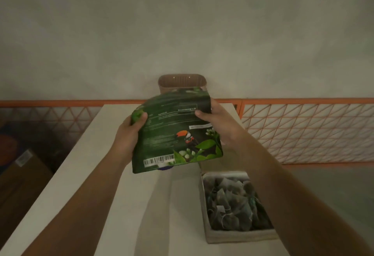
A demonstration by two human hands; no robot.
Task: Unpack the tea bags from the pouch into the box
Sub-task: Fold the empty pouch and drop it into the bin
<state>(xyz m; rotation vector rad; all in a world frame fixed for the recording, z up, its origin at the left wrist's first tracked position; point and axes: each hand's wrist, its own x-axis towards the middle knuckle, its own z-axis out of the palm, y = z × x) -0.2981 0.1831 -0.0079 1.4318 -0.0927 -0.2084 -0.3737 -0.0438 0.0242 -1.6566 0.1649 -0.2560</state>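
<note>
I hold a dark green tea pouch [174, 132] with a toucan picture and a barcode up in front of me, above the white table [113, 185]. My left hand [129, 132] grips its left edge and my right hand [220, 122] grips its upper right edge. The pouch's top points away from me, so its opening is hidden. Below my right forearm, a pale open box [210, 233] sits on the table and holds several pyramid tea bags [232, 201] with strings.
A brown perforated basket [182, 82] hangs on the wall behind the pouch. An orange wire-mesh rail [303, 130] runs along the back right. A cardboard box [24, 174] stands on the floor at the left, below the table edge.
</note>
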